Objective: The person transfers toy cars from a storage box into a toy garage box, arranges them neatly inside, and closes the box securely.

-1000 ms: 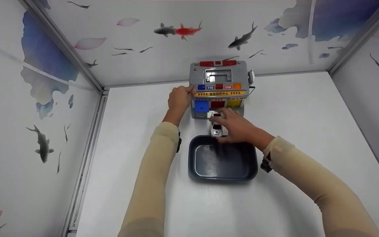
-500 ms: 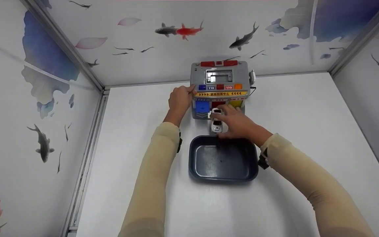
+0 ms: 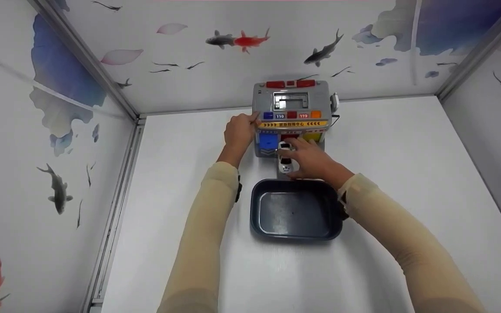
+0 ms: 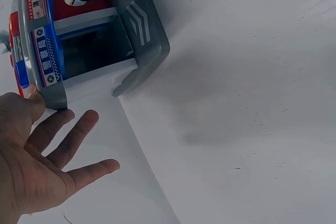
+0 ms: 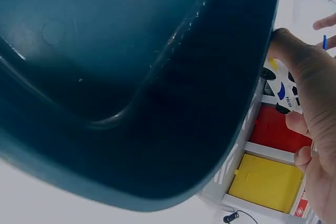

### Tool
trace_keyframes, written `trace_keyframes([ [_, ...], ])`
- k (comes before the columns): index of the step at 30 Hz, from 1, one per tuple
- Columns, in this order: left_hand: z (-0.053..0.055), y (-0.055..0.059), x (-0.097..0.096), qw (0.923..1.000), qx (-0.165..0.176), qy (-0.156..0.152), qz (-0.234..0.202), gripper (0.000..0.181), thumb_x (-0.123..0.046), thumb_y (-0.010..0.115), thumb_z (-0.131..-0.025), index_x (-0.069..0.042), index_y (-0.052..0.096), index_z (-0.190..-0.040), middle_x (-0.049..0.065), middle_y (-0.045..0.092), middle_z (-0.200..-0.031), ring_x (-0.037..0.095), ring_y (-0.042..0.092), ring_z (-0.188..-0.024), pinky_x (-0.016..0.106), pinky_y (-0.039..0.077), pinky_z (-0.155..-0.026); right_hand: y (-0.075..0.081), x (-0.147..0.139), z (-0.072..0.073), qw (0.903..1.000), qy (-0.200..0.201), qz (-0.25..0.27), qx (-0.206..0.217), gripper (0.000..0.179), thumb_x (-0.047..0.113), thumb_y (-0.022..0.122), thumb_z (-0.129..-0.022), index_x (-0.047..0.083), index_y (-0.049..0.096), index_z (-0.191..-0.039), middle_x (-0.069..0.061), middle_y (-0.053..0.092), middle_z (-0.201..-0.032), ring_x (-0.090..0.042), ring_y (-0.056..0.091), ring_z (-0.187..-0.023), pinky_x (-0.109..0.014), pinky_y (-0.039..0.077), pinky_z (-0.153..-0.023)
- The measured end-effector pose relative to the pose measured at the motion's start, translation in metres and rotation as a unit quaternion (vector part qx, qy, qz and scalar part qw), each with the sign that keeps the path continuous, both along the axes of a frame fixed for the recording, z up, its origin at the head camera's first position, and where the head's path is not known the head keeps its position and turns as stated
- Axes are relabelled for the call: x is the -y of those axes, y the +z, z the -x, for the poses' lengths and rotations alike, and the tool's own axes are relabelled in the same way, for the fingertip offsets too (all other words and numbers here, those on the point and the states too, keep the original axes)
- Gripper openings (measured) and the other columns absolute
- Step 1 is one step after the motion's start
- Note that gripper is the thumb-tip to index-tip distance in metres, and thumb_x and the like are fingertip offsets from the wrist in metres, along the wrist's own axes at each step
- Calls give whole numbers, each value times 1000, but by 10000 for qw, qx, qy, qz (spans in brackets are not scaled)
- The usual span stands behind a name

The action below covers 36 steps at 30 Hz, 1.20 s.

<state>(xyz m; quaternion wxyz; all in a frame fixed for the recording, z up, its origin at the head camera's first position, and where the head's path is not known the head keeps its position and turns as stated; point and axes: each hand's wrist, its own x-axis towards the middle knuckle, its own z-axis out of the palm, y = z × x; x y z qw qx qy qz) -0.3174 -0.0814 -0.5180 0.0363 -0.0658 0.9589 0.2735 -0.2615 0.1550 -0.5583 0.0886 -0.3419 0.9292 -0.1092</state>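
Observation:
A white toy police car (image 3: 285, 164) with black windows is pinched between the thumb and fingers of my right hand (image 3: 311, 158), right in front of a grey toy garage (image 3: 292, 91). In the right wrist view the car (image 5: 284, 90) overlaps the garage front near the red door (image 5: 278, 129). My left hand (image 3: 238, 132) grips the garage's left front corner. Seen from the left wrist, its thumb and index finger meet the roof edge while the other fingers (image 4: 79, 135) spread apart. The blue flap (image 4: 56, 51) is raised over a dark compartment.
A dark blue plastic bin (image 3: 296, 238) stands on the white table (image 3: 172, 226) just in front of the garage, under the right forearm. The yellow door (image 5: 266, 182) is down. Fish-patterned walls (image 3: 168, 87) enclose the table at back and sides.
My right hand has carried the toy car slightly away from the bin toward the garage front. The left hand keeps its place on the garage corner.

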Motion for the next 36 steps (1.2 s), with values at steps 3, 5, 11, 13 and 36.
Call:
trace_keyframes([
  [3,0,0,2,9999,-131,-59,45,40,-44,65,-111,-37,66,-151,1,78,-141,16,62,-88,33,48,-73,-3,5,3,9999,57,-73,-80,78,38,94,-88,22,63,-158,-19,47,-169,-42,45,-155,-71,37,-126],
  [5,0,0,3,9997,-204,-87,33,39,-43,66,-111,-36,67,-150,1,79,-138,16,62,-86,34,48,-72,-5,9,4,9999,71,-105,-85,77,38,95,-88,21,64,-157,-18,48,-169,-42,47,-154,-70,38,-125],
  [11,0,-4,3,9998,-200,-82,-19,39,-41,67,-111,-35,67,-150,2,81,-130,17,63,-84,34,49,-72,-13,20,6,9997,120,-197,106,72,35,94,-90,25,65,-156,-15,50,-169,-39,49,-152,-67,37,-128],
  [13,0,-5,3,9998,-176,-61,20,39,-41,66,-112,-35,66,-151,2,81,-132,17,63,-85,34,49,-73,-15,23,7,9995,148,-233,175,71,35,93,-91,26,65,-156,-16,51,-168,-39,50,-149,-67,37,-128],
  [36,0,-5,0,9997,-208,-62,126,38,-41,63,-114,-33,67,-151,1,80,-134,16,61,-82,32,45,-68,-29,47,17,9969,90,-748,248,83,39,87,-97,27,45,-168,-21,48,-169,-42,43,-159,-69,34,-128],
])
